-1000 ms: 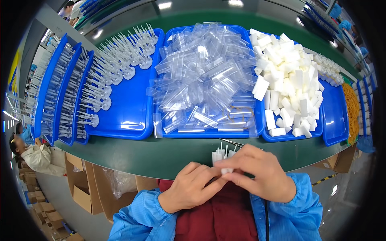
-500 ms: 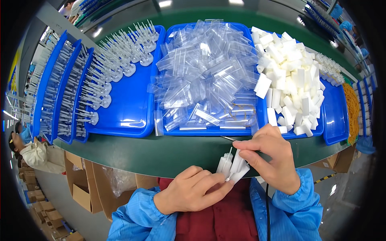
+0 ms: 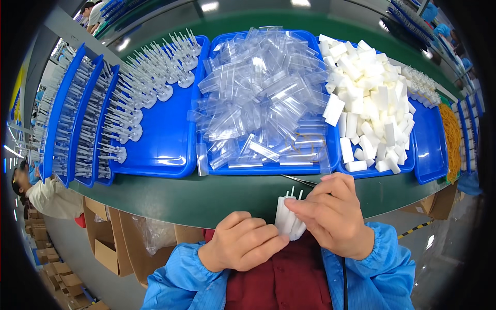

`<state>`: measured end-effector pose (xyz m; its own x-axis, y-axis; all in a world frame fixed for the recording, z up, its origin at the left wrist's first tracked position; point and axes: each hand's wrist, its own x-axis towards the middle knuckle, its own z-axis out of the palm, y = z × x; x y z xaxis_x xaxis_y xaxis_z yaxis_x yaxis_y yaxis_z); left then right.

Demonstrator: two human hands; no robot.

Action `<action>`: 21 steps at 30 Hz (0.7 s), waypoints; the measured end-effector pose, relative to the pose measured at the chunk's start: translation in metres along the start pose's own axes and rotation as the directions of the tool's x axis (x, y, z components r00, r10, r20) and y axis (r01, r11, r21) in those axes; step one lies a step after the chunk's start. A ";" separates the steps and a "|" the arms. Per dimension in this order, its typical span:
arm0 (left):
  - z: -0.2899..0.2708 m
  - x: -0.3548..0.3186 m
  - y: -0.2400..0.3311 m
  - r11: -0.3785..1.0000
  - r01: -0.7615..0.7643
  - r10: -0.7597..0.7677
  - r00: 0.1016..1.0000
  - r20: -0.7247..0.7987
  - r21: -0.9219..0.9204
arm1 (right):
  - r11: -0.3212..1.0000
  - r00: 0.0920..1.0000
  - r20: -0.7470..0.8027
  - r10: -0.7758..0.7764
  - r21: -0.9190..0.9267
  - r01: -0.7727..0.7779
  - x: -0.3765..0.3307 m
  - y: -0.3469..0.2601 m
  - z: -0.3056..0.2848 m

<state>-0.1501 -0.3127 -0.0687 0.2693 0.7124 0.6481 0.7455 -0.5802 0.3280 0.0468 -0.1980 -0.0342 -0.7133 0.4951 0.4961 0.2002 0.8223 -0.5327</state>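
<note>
Near the table's front edge, my left hand is closed round the base of a small white pronged part with white foam blocks on it. Thin prongs stick up above the foam. My right hand is closed too, its thumb and index finger pressing the foam from the right side. The fingers hide part of the assembly. Just beyond my right hand, a thin metal tool, perhaps tweezers, lies on the green table.
Ahead are blue trays with clear plastic sleeves, white foam blocks and upright pronged parts. Stacked trays stand at left, yellow rubber bands at right. Cardboard boxes sit below the table. A person is at far left.
The foam blocks, splayed apart before, now stand closer together round the prongs. My right hand has moved down and slightly left onto them, and several prong tips now show.
</note>
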 end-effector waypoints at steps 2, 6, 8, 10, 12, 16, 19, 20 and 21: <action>0.004 -0.005 -0.001 1.000 0.023 -0.023 0.999 -0.030 0.004 | 0.995 0.997 -0.037 0.073 0.064 -0.070 -0.002 -0.001 -0.002; 0.000 0.011 0.006 0.858 0.370 -0.421 0.904 -0.076 -0.356 | 0.940 0.964 -0.097 0.247 0.264 -0.215 -0.015 -0.004 -0.003; 0.000 0.009 0.005 0.557 0.487 -0.551 0.823 0.139 -0.672 | 0.932 0.960 -0.116 0.256 0.292 -0.213 -0.021 -0.003 -0.001; 0.007 0.006 0.006 0.131 0.508 -0.576 0.738 0.352 -0.851 | 0.954 0.982 -0.045 0.181 0.252 -0.164 -0.020 -0.002 -0.001; 0.007 0.005 0.004 -0.013 0.521 -0.531 0.720 0.447 -0.854 | 0.960 0.990 0.000 0.138 0.245 -0.134 -0.018 -0.001 -0.002; 0.011 0.002 0.004 -0.047 0.505 -0.522 0.723 0.452 -0.862 | 0.962 0.993 0.023 0.116 0.244 -0.118 -0.015 0.001 -0.004; 0.009 0.005 0.010 -0.153 0.510 -0.518 0.688 0.508 -0.847 | 0.951 0.991 0.010 0.131 0.282 -0.129 -0.015 0.003 -0.002; 0.010 0.006 0.013 -0.212 0.507 -0.514 0.669 0.537 -0.835 | 0.942 0.990 0.002 0.141 0.306 -0.135 -0.015 0.004 -0.001; 0.012 0.006 0.015 -0.256 0.494 -0.524 0.652 0.548 -0.831 | 0.942 0.987 -0.014 0.158 0.302 -0.146 -0.015 0.004 0.000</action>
<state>-0.1305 -0.3124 -0.0684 0.1191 0.9848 -0.1266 -0.5646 0.1721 0.8072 0.0584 -0.2022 -0.0435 -0.6632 0.6226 0.4153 0.0904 0.6175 -0.7813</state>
